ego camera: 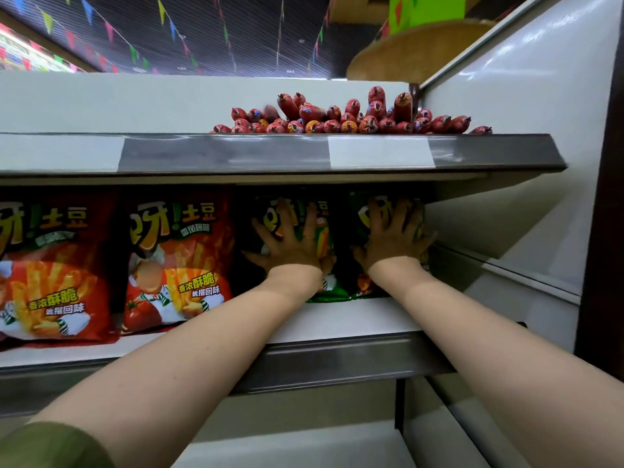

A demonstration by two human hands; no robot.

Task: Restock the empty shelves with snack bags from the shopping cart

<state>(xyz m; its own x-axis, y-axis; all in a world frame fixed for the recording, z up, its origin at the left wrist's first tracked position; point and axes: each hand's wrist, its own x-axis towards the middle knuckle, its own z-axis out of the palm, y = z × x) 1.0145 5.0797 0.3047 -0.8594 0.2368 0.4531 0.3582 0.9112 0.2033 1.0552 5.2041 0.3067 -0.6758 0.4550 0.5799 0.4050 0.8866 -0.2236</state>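
**Green bags going in, right end of the shelf**

Two green snack bags point(324, 244) upright at the back of the middle shelf point(354, 319), left hand point(290, 244) and right hand point(393, 238) flat against them, fingers spread, gripping nothing. Red bags point(179, 265) alongside, already placed. Shelf nearly full across; cart out of view, remainder unknown.

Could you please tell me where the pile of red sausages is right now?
The red sausages lie heaped on the upper shelf, right of centre in the head view, directly above the green snack bags.
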